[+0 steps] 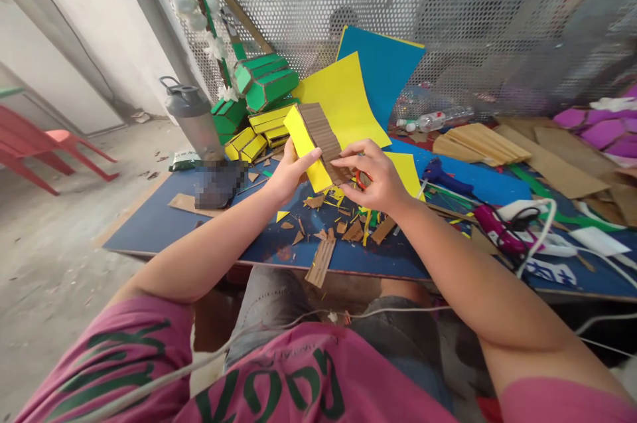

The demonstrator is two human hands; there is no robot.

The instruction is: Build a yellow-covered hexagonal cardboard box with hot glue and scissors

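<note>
My left hand [290,172] grips a folded piece of corrugated cardboard [321,133] with a yellow face, thumb on the yellow side, holding it tilted above the table. My right hand [379,176] is at the cardboard's right edge, its fingers curled around the orange handle of scissors [364,178]; the blades are mostly hidden. Beneath both hands, small cardboard and yellow paper scraps [348,220] litter the blue table [164,230]. A longer corrugated strip [322,260] overhangs the front edge.
Yellow blocks [271,127], green cardboard shapes [269,81] and a grey bottle [192,111] stand at the left. Yellow [343,91] and blue sheets [381,71] lean behind. Rightward lie a blue glue gun [445,180], white cables [545,230] and flat cardboard [557,151].
</note>
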